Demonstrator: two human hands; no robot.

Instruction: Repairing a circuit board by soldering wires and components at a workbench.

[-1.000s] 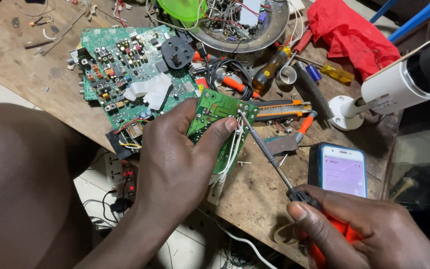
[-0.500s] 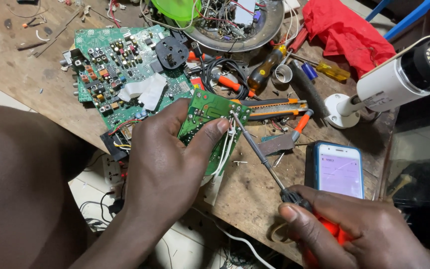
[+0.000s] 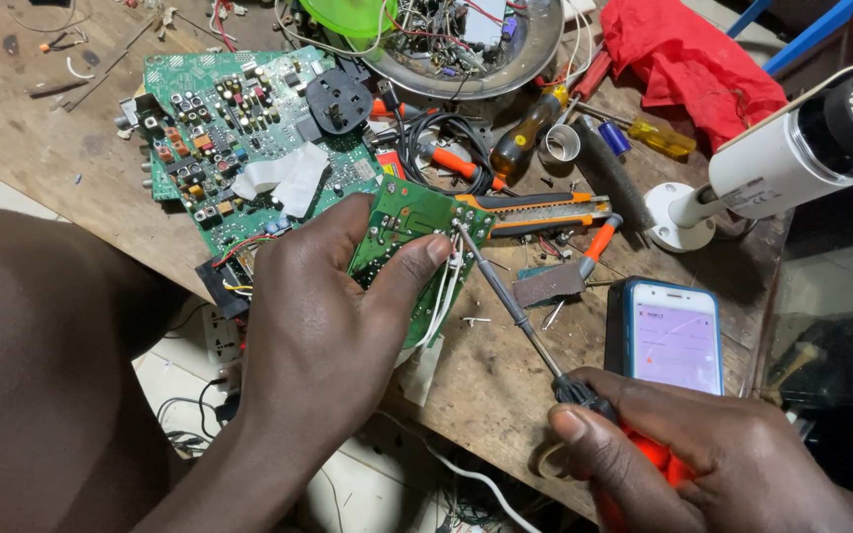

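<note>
Holding the small green circuit board (image 3: 409, 242) up off the wooden workbench (image 3: 71, 148), my left hand (image 3: 333, 316) has its fingers and thumb clenched around the board's near edge, white wires (image 3: 443, 291) trailing under the thumb. Compared with a second ago, the board has stayed where it was, near the middle of the bench's near edge, and the tool has not shifted: the tip of the soldering iron (image 3: 515, 311) rests at the board's right edge now as then. My right hand (image 3: 703, 449) grasps the iron's red handle low on the near right, fingers closed tight. I judge the work on that one joint to be continuing rather than finished.

Just left and farther off lies a larger green circuit board (image 3: 239, 128) crowded with components. To the right sit an orange utility knife (image 3: 535, 209), a smartphone (image 3: 673, 336) with its screen lit, and a white security camera (image 3: 792, 148). At the far edge are a metal bowl (image 3: 535, 49) of parts and a red cloth (image 3: 688, 64).
</note>
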